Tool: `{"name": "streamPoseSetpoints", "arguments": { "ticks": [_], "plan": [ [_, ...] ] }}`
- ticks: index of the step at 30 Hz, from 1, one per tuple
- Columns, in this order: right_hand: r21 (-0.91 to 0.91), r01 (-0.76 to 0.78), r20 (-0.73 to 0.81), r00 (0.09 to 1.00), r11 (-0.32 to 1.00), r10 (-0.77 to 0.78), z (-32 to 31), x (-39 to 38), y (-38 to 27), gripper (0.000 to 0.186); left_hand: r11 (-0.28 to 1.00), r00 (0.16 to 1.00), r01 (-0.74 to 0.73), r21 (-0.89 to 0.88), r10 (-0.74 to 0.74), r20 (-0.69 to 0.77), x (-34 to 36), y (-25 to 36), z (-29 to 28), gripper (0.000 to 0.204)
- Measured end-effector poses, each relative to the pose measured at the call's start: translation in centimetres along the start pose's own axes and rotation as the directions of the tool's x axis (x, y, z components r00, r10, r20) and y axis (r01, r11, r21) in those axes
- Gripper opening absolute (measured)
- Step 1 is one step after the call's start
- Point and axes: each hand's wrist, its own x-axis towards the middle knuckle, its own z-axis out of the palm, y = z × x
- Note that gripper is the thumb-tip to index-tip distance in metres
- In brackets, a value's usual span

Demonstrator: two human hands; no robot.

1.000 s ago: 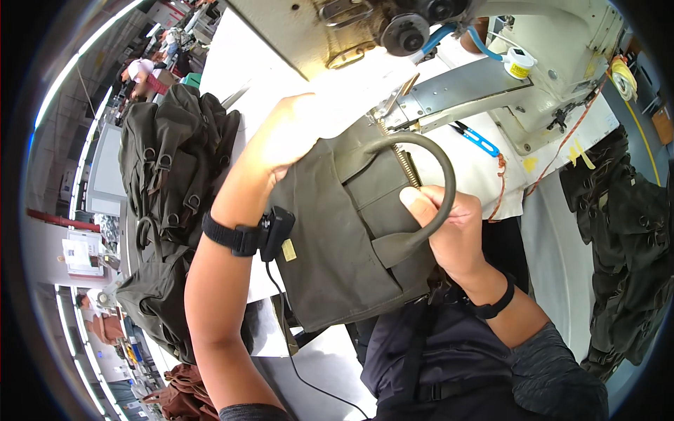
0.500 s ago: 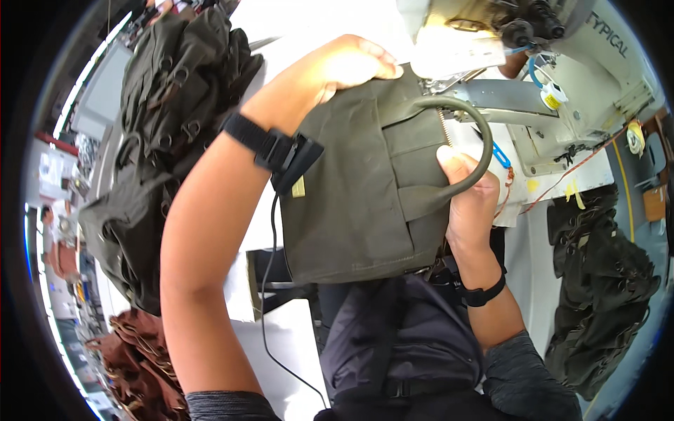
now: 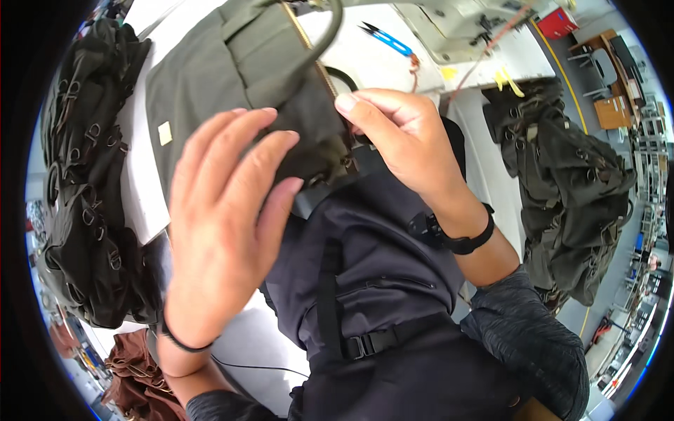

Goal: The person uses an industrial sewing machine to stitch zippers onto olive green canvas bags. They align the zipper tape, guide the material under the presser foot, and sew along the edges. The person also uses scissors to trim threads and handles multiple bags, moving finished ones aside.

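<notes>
A dark olive fabric bag point(image 3: 203, 81) lies on the white table, with a rounded carry handle point(image 3: 324, 43) and a brass-toothed zipper point(image 3: 306, 31) along its right edge. My right hand point(image 3: 411, 137) pinches the zipper edge near its close end between thumb and forefinger; the exact bit gripped is partly hidden by the fingers. My left hand point(image 3: 228, 203) hovers over the bag's near part, fingers spread and holding nothing. Between the hands, small metal fittings point(image 3: 345, 163) show at the bag's near edge. A pale tag point(image 3: 165, 133) sits on its left side.
Blue thread snips point(image 3: 390, 41) lie beyond my right hand, near the sewing machine base point(image 3: 449, 35). Dark bags with metal rings are heaped at the left point(image 3: 84, 175) and at the right point(image 3: 562, 182). Reddish-brown bags point(image 3: 137, 372) lie at lower left.
My left hand has let go of the bag's far edge and come back nearer, fingers opening. My right hand has shifted along the zipper toward its near end. The view has turned rightward.
</notes>
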Motion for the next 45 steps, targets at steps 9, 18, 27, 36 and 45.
{"name": "streamPoseSetpoints", "arguments": {
  "ticks": [9,18,27,36,45],
  "plan": [
    [0.425,-0.256,0.097,0.967,0.868,0.237,1.0,-0.1,-0.2,0.025,0.980,0.881,0.045,0.195,0.053,-0.470,-0.2,0.5,8.1,0.035],
    [0.509,-0.270,0.105,0.962,0.818,0.252,2.1,-1.1,0.0,0.030,0.969,0.867,-0.036,0.246,0.153,-0.474,-0.1,-0.2,6.5,0.018],
    [0.502,-0.099,0.033,0.995,0.859,0.096,3.4,-1.3,1.8,0.034,0.970,0.921,-0.023,0.242,0.115,-0.373,0.2,0.3,6.0,0.022],
    [0.557,-0.112,-0.023,0.988,0.823,0.150,4.4,-1.6,1.3,0.035,0.836,0.923,-0.372,0.404,0.380,0.065,9.8,-0.1,1.2,0.036],
    [0.662,-0.040,0.041,0.999,0.748,0.018,5.0,-1.4,2.4,0.033,0.753,0.991,-0.050,0.656,0.119,-0.061,1.9,-3.1,-5.2,0.036]
  ]
}}
